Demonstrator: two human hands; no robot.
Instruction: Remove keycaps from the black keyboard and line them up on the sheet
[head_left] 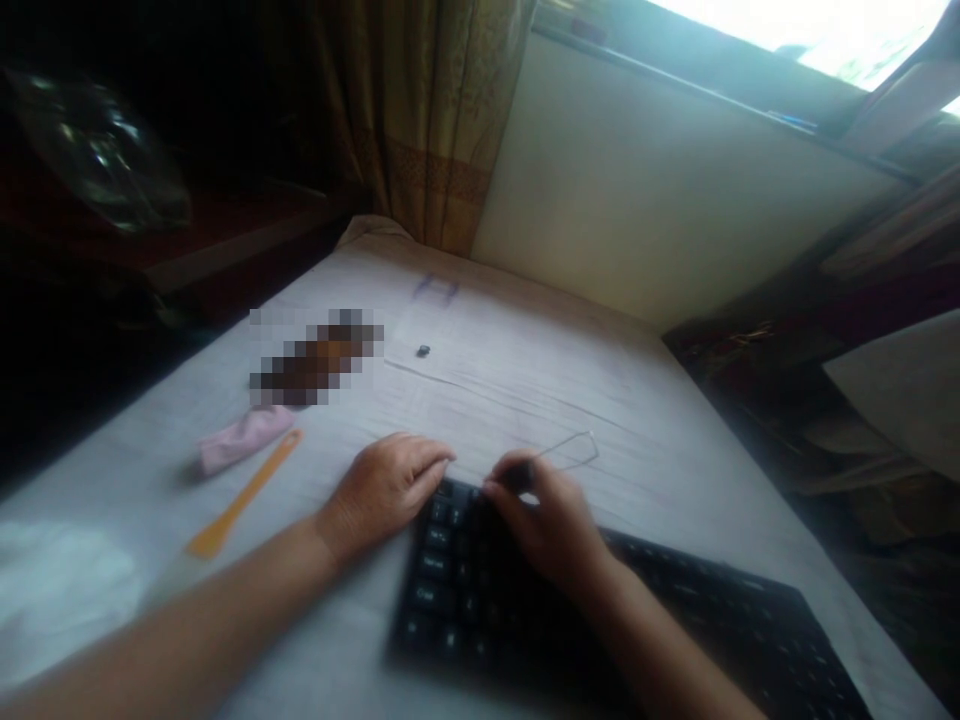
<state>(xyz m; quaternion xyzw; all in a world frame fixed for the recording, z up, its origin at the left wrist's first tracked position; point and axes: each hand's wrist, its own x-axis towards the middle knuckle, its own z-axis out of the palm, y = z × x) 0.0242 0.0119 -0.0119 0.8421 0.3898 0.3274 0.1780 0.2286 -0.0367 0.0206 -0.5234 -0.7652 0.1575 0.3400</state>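
Note:
A black keyboard [442, 600] lies slanted on the pale cloth, partly covered by my right hand and forearm. My left hand [390, 485] is closed at its far left corner, thumb and fingers pressed together against the edge. Over the top row, my right hand [544, 510] grips a wire keycap puller [574, 452] by its dark handle. The puller's bent wire points away from the keys, to the right. My right fingertips are close to the top-left keys; whether they touch one is unclear. A small dark keycap [424, 350] sits apart, farther back on the cloth.
Left of my left hand are an orange-handled brush [244, 500], a rolled pink cloth [244, 440] and a pixelated brown item [319, 362]. Shiny clear plastic [67, 590] lies at lower left. A curtain [427, 120] and pale wall [637, 180] border the back.

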